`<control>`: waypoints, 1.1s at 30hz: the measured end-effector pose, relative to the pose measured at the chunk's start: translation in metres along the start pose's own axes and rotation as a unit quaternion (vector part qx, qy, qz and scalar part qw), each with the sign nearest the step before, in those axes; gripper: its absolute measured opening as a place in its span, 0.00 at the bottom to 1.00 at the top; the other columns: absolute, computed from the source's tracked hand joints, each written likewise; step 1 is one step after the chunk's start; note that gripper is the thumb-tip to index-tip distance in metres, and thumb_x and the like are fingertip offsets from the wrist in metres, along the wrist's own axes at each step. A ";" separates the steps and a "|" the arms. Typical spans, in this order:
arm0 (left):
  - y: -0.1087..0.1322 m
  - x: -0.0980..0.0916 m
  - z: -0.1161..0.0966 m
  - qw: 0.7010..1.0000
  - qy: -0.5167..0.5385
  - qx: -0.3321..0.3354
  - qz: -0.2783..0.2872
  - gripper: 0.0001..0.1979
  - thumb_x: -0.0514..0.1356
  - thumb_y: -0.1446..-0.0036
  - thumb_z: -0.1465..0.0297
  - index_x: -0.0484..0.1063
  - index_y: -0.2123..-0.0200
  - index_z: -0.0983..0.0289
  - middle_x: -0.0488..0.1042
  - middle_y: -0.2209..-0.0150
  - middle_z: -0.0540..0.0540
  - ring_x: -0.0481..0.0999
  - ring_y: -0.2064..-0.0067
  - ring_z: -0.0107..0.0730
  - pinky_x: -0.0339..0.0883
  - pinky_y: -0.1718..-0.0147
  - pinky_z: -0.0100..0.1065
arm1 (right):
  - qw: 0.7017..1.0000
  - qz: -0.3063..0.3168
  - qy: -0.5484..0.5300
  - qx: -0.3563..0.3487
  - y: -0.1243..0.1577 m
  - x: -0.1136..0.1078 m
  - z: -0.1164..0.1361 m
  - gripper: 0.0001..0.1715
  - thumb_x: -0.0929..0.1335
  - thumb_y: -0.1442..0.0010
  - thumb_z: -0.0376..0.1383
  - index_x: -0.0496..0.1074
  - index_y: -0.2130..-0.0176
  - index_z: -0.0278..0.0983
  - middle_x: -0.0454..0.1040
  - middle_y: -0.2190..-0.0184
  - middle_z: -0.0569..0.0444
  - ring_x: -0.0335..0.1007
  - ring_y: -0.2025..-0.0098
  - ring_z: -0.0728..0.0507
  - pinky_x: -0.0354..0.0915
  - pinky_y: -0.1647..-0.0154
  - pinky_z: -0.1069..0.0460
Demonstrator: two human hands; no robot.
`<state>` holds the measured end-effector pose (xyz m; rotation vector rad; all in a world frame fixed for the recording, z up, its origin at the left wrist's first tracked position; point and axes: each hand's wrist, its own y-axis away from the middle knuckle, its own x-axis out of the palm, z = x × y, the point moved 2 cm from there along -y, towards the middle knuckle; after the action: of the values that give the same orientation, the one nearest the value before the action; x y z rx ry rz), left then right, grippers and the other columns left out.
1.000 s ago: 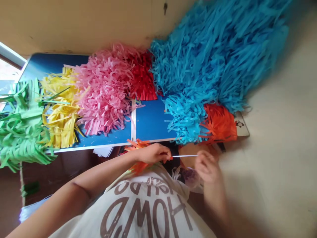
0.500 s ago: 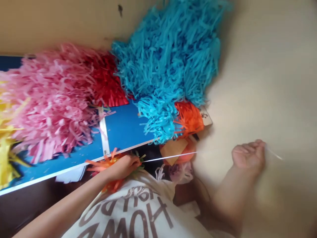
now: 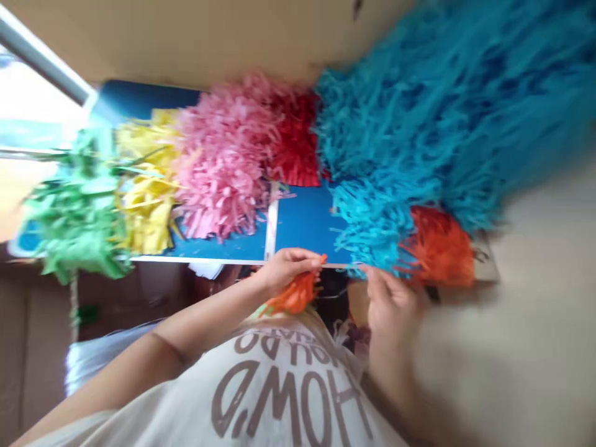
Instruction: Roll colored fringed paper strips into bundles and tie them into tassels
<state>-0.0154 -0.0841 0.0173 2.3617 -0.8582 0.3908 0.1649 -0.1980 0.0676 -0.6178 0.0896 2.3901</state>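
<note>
My left hand (image 3: 294, 268) is closed in a pinch on a bunch of orange fringed crepe paper (image 3: 298, 294), held close to the front of the shirt. A small orange tip sticks up between the thumb and finger. To its right, my right hand (image 3: 393, 295) is blurred, its thumb and forefinger pinched together at the table's front edge. The thin white string between the hands is hard to make out against that edge. Just beyond the right hand lie light blue fringe (image 3: 372, 217) and an orange-red fringed piece (image 3: 442, 245).
A blue table (image 3: 302, 226) runs along the wall. Green (image 3: 84, 211), yellow (image 3: 151, 198), pink (image 3: 228, 161) and red (image 3: 298, 146) fringe bundles lie on it. A large blue fringe pile (image 3: 442, 112) fills the right back. A window (image 3: 37, 105) is at far left.
My right hand has come in from far right, closer to my left hand. The orange fringe in my left hand is raised into fuller view. The view has swung left, showing the green fringe.
</note>
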 end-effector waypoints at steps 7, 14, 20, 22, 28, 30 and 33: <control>0.008 -0.019 -0.004 0.968 0.244 -0.029 -0.047 0.20 0.77 0.63 0.66 0.71 0.71 0.67 0.74 0.76 0.49 0.76 0.74 0.24 0.74 0.67 0.29 | 0.991 0.075 -0.009 -0.107 -0.004 0.077 0.023 0.17 0.68 0.38 0.46 0.78 0.71 0.39 0.78 0.75 0.53 0.72 0.74 0.44 0.66 0.70 0.52; 0.009 -0.026 -0.002 0.968 0.244 0.012 -0.054 0.20 0.77 0.62 0.67 0.71 0.70 0.68 0.75 0.75 0.49 0.75 0.74 0.23 0.72 0.67 0.30 | 0.983 0.111 0.037 -0.143 0.000 0.091 0.018 0.15 0.67 0.36 0.42 0.78 0.71 0.39 0.79 0.74 0.54 0.74 0.72 0.46 0.66 0.70 0.53; 0.010 -0.027 -0.003 0.981 0.187 0.024 -0.057 0.20 0.76 0.60 0.64 0.73 0.70 0.68 0.75 0.76 0.49 0.74 0.74 0.23 0.68 0.68 0.29 | 0.973 0.130 0.062 -0.181 0.002 0.089 0.018 0.14 0.66 0.35 0.41 0.79 0.67 0.40 0.79 0.71 0.53 0.74 0.70 0.46 0.67 0.68 0.52; 0.011 -0.027 -0.003 0.988 0.138 0.040 -0.059 0.19 0.75 0.59 0.62 0.75 0.69 0.68 0.76 0.73 0.51 0.75 0.72 0.24 0.67 0.66 0.29 | 0.970 0.137 0.077 -0.187 0.002 0.088 0.014 0.15 0.65 0.34 0.42 0.79 0.65 0.40 0.79 0.69 0.52 0.74 0.68 0.46 0.67 0.65 0.52; 0.016 -0.025 -0.003 0.986 -0.088 0.121 -0.067 0.17 0.70 0.51 0.60 0.74 0.67 0.68 0.76 0.70 0.53 0.73 0.70 0.25 0.67 0.68 0.28 | 0.961 0.228 0.110 -0.115 0.002 0.093 -0.001 0.21 0.62 0.32 0.48 0.73 0.52 0.37 0.79 0.64 0.49 0.75 0.64 0.43 0.67 0.64 0.50; 0.018 -0.023 -0.003 0.969 -0.174 0.154 -0.084 0.14 0.69 0.49 0.63 0.71 0.67 0.66 0.75 0.70 0.51 0.72 0.71 0.24 0.66 0.70 0.27 | 0.962 0.240 0.094 -0.092 0.004 0.096 -0.003 0.20 0.61 0.33 0.48 0.72 0.53 0.37 0.78 0.66 0.51 0.74 0.66 0.44 0.67 0.67 0.51; 0.019 -0.017 -0.003 0.939 -0.280 0.181 -0.084 0.10 0.66 0.47 0.68 0.67 0.66 0.64 0.76 0.69 0.50 0.74 0.69 0.25 0.66 0.69 0.26 | 0.974 0.205 0.040 -0.092 0.003 0.088 -0.005 0.17 0.63 0.34 0.46 0.74 0.65 0.39 0.78 0.68 0.52 0.75 0.65 0.44 0.68 0.63 0.50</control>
<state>-0.0409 -0.0857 0.0205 2.9293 -0.8730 -0.2350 0.1062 -0.1500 0.0233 -0.8517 0.0312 2.7943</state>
